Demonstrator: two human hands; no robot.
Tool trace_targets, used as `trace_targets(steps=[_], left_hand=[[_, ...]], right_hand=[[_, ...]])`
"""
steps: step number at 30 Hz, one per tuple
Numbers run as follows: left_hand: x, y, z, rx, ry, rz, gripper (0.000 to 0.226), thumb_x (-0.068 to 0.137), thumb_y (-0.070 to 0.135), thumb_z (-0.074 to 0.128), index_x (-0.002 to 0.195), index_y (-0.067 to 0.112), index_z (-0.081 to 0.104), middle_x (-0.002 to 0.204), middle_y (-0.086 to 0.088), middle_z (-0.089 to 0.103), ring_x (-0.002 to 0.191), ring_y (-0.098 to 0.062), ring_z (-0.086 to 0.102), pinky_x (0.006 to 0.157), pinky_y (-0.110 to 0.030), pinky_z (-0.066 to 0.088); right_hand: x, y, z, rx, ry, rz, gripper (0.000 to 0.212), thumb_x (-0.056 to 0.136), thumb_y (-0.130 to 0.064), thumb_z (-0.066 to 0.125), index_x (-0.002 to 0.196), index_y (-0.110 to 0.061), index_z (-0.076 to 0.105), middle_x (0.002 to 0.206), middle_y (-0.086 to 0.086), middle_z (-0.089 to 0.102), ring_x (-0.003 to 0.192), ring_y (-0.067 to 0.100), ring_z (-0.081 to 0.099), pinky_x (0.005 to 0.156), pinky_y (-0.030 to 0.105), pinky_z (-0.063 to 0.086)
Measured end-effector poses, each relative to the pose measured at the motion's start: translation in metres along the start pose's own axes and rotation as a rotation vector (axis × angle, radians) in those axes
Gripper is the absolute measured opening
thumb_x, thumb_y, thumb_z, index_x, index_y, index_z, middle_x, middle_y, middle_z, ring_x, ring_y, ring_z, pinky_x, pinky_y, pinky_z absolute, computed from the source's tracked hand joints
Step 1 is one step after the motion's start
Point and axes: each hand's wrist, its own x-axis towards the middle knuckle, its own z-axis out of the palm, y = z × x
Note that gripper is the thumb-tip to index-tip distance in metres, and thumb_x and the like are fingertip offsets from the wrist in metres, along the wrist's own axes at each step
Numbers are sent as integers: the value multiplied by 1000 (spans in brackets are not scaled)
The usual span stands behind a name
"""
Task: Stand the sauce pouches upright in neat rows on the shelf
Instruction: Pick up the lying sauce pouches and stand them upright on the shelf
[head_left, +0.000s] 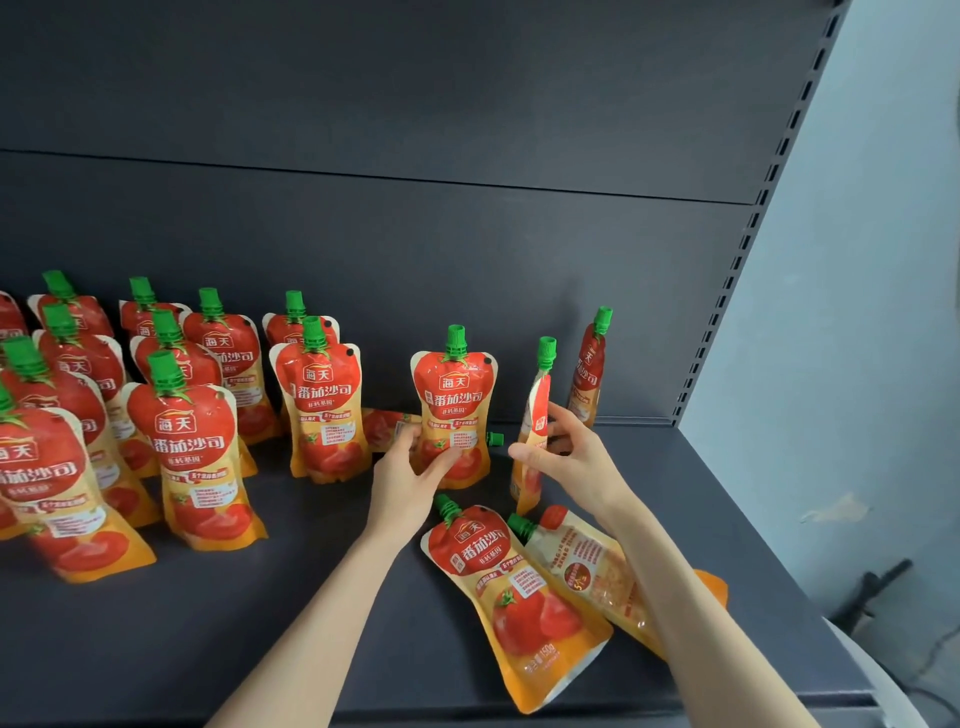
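Now your left hand (408, 470) grips the centre pouch (453, 400), right hand (569, 460) holds the edge-on pouch (537, 410); turn it label-forward, base flat

Both my forearms extended; left hand (404, 475) grips front-facing pouch (454, 395), right hand (571, 457) holds edge-on pouch (538, 405).

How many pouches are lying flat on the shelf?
3: a face-up pouch and a face-down pouch at front right; a third pouch lies behind the upright pouch in the left hand, partly hidden.
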Motion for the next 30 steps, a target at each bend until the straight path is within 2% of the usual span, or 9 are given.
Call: trace_targets(steps=[3,5,8,11,15,20,23,30], left_hand=[[1,-2,-2,-12,-25,-12,38,84,31,66,117,21,51,114,8,59,105,-6,54,85,-20,41],[2,-3,-3,-12,-39,-16,37,84,31,66,117,23,51,115,8,59,106,-7,54,87,-23,41],[2,-2,-3,10,-32,-12,36,84,28,66,117,22,51,113,10,57,103,-3,51,85,-20,39],[4,-3,-2,13,-41,-4,38,83,27,67,116,20,51,114,6,59,103,-6,54,82,-17,42],[10,-5,2,56,-58,-12,44,81,29,69,120,19,50,120,1,60,111,-14,57,93,-32,48],[14,2,17,75,-78,-3,42,81,30,70,117,18,51,118,1,61,109,-14,57,93,-35,49],[18,4,25,82,-91,4,43,81,32,69,117,19,52,118,1,62,110,-15,58,93,-41,51],[26,7,35,109,-97,5,42,83,31,68,118,19,49,121,0,60,113,-16,57,92,-35,50]], right_hand=[[2,1,3,-17,60,4,54,76,-33,73,117,-21,41,105,-5,52,88,7,56,55,9,47],[2,2,3,12,77,33,61,75,-34,75,120,-24,35,110,-10,49,91,5,54,59,12,47],[-1,4,-5,43,2,59,67,78,-27,73,126,-28,27,108,-18,47,95,3,52,68,11,46],[1,14,-14,-32,-28,31,58,78,-20,73,125,-22,39,115,-10,57,106,11,59,73,15,50],[4,21,-19,-112,119,0,48,77,-20,75,120,-16,53,117,-1,64,104,16,62,79,23,49],[8,23,-22,-195,285,6,54,75,-26,77,123,-14,55,119,3,65,105,22,63,88,39,54],[12,24,-25,-253,296,10,54,75,-27,77,123,-16,54,120,5,63,107,23,61,88,39,52],[17,25,-27,-262,330,2,53,74,-28,78,120,-17,56,118,4,63,106,22,61,89,41,53]])
